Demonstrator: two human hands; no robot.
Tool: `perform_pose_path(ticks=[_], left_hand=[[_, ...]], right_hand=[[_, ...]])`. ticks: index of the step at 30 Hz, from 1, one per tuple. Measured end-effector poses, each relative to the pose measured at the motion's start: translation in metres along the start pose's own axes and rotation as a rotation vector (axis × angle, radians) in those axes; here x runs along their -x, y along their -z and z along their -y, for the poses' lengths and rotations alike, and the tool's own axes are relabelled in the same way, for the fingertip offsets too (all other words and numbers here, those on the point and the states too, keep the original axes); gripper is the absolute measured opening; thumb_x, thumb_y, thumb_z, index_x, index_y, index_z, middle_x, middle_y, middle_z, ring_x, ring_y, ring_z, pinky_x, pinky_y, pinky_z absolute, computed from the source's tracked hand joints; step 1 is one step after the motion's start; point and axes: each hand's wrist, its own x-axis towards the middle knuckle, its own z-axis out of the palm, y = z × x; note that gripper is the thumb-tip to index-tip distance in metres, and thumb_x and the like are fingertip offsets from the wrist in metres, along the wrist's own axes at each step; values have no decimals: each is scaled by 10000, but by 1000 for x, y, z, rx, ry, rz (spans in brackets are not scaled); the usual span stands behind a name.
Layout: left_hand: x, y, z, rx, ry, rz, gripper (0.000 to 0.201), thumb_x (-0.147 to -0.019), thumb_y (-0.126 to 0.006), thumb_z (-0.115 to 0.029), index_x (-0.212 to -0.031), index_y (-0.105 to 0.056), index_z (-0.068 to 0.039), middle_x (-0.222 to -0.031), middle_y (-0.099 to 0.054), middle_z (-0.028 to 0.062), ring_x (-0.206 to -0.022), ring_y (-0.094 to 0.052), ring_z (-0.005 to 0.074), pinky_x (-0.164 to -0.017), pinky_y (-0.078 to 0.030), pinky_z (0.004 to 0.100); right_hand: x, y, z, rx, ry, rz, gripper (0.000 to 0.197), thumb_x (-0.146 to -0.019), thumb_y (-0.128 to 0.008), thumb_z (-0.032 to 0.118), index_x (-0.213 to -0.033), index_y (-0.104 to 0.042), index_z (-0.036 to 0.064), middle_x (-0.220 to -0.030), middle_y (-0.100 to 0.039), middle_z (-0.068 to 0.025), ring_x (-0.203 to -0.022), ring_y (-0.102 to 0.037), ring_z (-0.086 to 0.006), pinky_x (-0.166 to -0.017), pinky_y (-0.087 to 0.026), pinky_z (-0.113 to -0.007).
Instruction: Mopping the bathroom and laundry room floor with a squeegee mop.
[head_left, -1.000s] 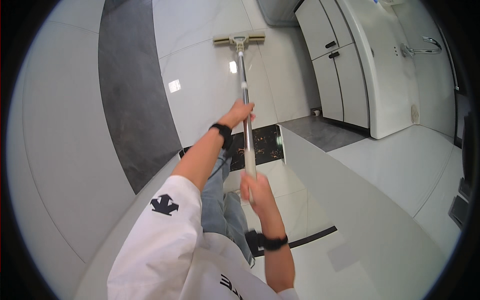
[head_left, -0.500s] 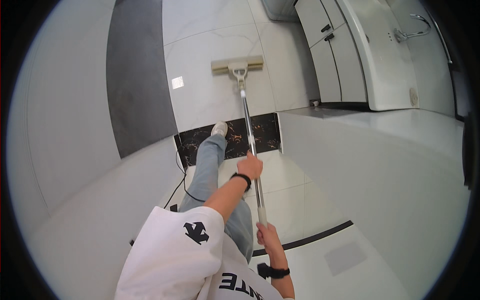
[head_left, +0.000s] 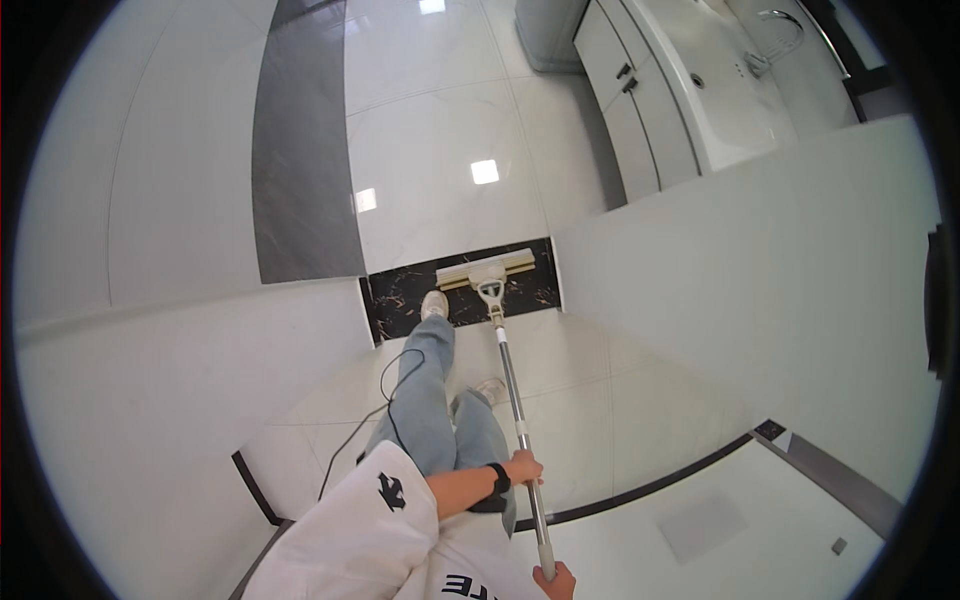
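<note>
A sponge mop (head_left: 488,272) with a wide pale head and a silver pole lies along the floor in front of me. Its head rests across the black marbled threshold (head_left: 400,305), right beside one of my white shoes (head_left: 434,305). My left hand (head_left: 524,467) is wrapped round the lower part of the pole near my body. Close to the bottom edge, my right hand (head_left: 556,581) grips the pole's light end. Both hands are closed on the mop, and part of the right one is cut off by the picture's edge.
Beyond the threshold are glossy pale tiles (head_left: 430,150) and a dark grey strip (head_left: 305,150) on the left. A white vanity cabinet (head_left: 640,100) with a basin (head_left: 730,110) stands at the far right. Walls flank the doorway. A thin black cable (head_left: 350,435) hangs by my left leg.
The mop head has come back toward me, from the pale tiles onto the black threshold. Both hands have moved nearer my body with the pole, and the view has shifted.
</note>
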Motion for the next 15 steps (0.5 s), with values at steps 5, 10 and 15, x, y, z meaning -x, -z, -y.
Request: perform_pose_path(ticks=[5,10,15], left_hand=[[-25,55,29,-463,-199,-331,539,-786,-603,-122,-1093,-368,253,-909,-591,290,-786,-665,321,-721,-535,376],[-22,124,-107,-167,-405,-309,456,-827,-600,-137,-1058,-307,126,-722,-605,171,-633,-638,240,-542,-516,362],[-18,282,-346,-183,-709,-349,242,-882,-565,-223,-861,-508,11,-712,-569,69,-580,-563,175,-486,-462,340]], right_hand=[[-40,-64,-2,53,-114,112,242,-809,-612,194,-810,-559,-42,-737,-603,-245,-674,-574,-353,-640,-456,-420],[-133,-94,92,58,369,-52,260,-807,-655,222,-778,-551,-14,-640,-571,-177,-603,-575,-339,-542,-432,-395],[-285,-96,341,124,506,110,307,-784,-655,229,-875,-571,-52,-758,-602,-262,-745,-596,-435,-656,-468,-463]])
